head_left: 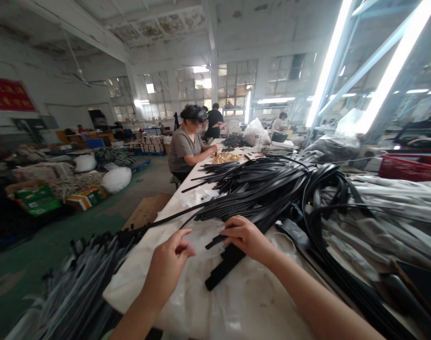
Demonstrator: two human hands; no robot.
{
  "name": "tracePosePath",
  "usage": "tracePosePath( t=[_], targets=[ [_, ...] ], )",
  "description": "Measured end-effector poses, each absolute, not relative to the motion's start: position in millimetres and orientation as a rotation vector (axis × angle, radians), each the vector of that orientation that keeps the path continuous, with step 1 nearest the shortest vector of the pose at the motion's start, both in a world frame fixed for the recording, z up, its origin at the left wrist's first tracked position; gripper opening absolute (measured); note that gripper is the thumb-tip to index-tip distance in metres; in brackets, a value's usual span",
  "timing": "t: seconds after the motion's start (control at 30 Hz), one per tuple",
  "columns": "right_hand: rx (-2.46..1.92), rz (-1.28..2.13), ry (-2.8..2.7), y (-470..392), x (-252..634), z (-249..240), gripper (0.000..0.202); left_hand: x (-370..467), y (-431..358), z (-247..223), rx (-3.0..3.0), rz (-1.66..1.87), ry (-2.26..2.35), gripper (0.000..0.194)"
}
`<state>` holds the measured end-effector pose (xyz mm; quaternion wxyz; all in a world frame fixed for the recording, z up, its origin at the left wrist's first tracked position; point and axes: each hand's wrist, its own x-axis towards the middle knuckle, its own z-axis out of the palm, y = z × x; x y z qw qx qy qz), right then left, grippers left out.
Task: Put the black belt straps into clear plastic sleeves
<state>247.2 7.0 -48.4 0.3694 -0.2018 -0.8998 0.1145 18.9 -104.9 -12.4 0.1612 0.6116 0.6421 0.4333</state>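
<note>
My right hand pinches a short black strip whose end points left, above the pale table. Under that hand lie more black strip ends, stacked unevenly. To the left, my left hand hangs over the table with its fingers curved and apart, holding nothing. A large heap of long black straps spreads beyond both hands, and one strap runs left past the table edge. Clear plastic lies between the hands.
Grey and black strips are piled left of the table. White straps and a red crate are on the right. A person sits at the table's far left, by gold-coloured pieces. A cardboard box stands beside the table.
</note>
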Motion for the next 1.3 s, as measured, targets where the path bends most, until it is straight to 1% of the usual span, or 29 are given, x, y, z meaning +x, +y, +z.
tracePosePath(
  t=[0.1, 0.17, 0.3, 0.43, 0.7, 0.97, 1.1, 1.3],
  targets=[
    [-0.533, 0.324, -2.192, 0.1, 248.4, -43.6, 0.022, 19.2, -105.8, -13.0, 1.740, 1.215, 1.818, 0.037],
    [-0.565, 0.232, -2.167, -8.9, 249.2, -35.2, 0.024, 19.7, -106.1, -13.1, 1.722, 1.201, 1.807, 0.037],
    [-0.585, -0.017, -2.291, -28.6, 249.0, -16.1, 0.026, 23.5, -107.3, -10.8, 1.690, 1.150, 1.771, 0.039],
    [-0.622, -0.138, -2.363, -36.3, 246.7, -9.2, 0.027, 31.1, -108.3, -6.6, 1.705, 1.067, 1.745, 0.041],
    [-0.661, -0.137, -2.400, -35.2, 249.6, -7.5, 0.024, 40.2, -105.9, -4.6, 1.593, 1.029, 1.680, 0.045],
    [-0.675, -0.183, -2.444, -36.4, 250.7, -5.0, 0.023, 41.2, -104.9, -0.7, 1.621, 1.020, 1.703, 0.050],
    [-0.696, -0.230, -2.499, -35.5, 251.6, -4.9, 0.025, 41.7, -105.5, 1.0, 1.610, 1.003, 1.695, 0.050],
    [-0.684, -0.199, -2.569, -37.1, 249.9, -6.8, 0.024, 49.3, -103.0, 4.5, 1.681, 0.920, 1.635, 0.048]
  ],
)
